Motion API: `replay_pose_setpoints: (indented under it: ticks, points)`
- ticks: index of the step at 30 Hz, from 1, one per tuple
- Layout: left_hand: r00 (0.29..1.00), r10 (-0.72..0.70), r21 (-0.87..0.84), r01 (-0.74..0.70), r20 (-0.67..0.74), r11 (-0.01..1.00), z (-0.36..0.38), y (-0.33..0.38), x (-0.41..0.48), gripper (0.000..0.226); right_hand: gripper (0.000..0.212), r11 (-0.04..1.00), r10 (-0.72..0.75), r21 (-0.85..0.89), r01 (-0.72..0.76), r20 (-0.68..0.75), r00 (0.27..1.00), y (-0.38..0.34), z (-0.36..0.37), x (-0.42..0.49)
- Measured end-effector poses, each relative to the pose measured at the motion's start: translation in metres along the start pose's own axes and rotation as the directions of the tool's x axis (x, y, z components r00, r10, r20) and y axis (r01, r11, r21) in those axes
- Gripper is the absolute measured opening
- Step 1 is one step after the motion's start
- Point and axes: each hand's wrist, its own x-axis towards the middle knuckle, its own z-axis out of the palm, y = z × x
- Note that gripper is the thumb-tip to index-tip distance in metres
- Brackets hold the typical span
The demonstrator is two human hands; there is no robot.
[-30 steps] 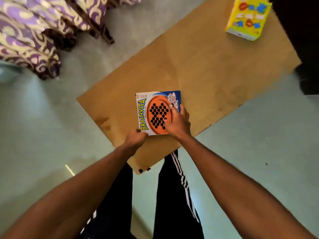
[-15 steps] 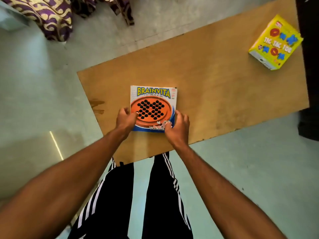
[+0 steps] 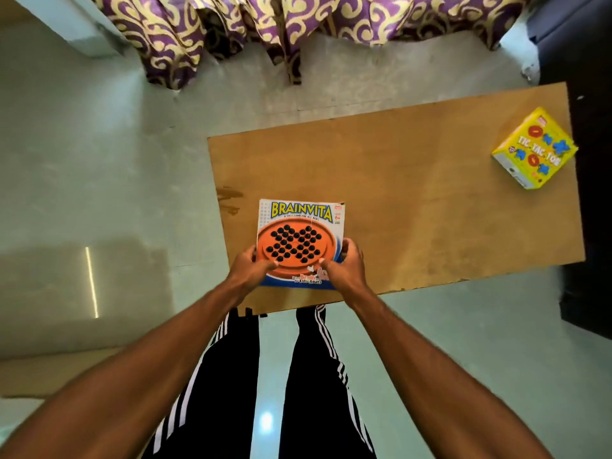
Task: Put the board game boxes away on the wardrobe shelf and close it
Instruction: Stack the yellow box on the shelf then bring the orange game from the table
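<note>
At the near edge of the desk (image 3: pixel 414 193), left hand (image 3: pixel 250 270) and right hand (image 3: pixel 346 268) grip the Brainvita box (image 3: pixel 299 241) by its near corners (printed face up); the yellow box (image 3: pixel 535 149) lies well apart, nearer the right hand.

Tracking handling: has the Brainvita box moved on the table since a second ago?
Yes: the Brainvita box has turned clockwise relative to the table; its title side now faces the far edge.

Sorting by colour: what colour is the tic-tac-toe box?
The tic-tac-toe box is yellow with red and blue symbols; head view.
</note>
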Motion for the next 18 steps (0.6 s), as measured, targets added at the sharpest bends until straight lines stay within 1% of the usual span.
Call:
replay_pose_setpoints:
  ticks: [4, 7, 10, 12, 15, 16, 18]
  points:
    - [1.000, 0.006, -0.033, -0.007, -0.027, 0.999, -0.046, -0.026, -0.050, 0.046, 0.070, 0.997, -0.055, -0.047, 0.056, 0.025, 0.998, -0.013, 0.023, -0.063]
    - [0.996, 0.069, -0.051, -0.071, -0.050, 0.996, -0.089, -0.039, -0.092, 0.044, 0.073, 0.993, -0.096, -0.068, 0.099, 0.047, 0.994, -0.024, 0.047, -0.112]
    - [0.985, 0.147, -0.090, -0.154, -0.087, 0.984, -0.151, -0.064, -0.138, 0.040, 0.073, 0.971, -0.197, -0.119, 0.207, 0.089, 0.976, -0.039, 0.090, -0.166]
    - [0.974, 0.192, -0.108, -0.205, -0.118, 0.973, -0.194, -0.082, -0.160, 0.037, 0.070, 0.939, -0.281, -0.166, 0.300, 0.128, 0.951, -0.050, 0.122, -0.196]
    - [0.946, 0.252, -0.176, -0.288, -0.203, 0.941, -0.279, -0.119, -0.193, 0.030, 0.061, 0.856, -0.422, -0.225, 0.465, 0.214, 0.881, -0.074, 0.195, -0.247]
    - [0.938, 0.257, -0.199, -0.304, -0.231, 0.931, -0.305, -0.129, -0.203, 0.029, 0.060, 0.837, -0.445, -0.227, 0.498, 0.248, 0.861, -0.081, 0.218, -0.260]
    - [0.924, 0.251, -0.273, -0.331, -0.290, 0.903, -0.348, -0.150, -0.220, 0.037, 0.064, 0.798, -0.471, -0.239, 0.554, 0.326, 0.820, -0.094, 0.261, -0.283]
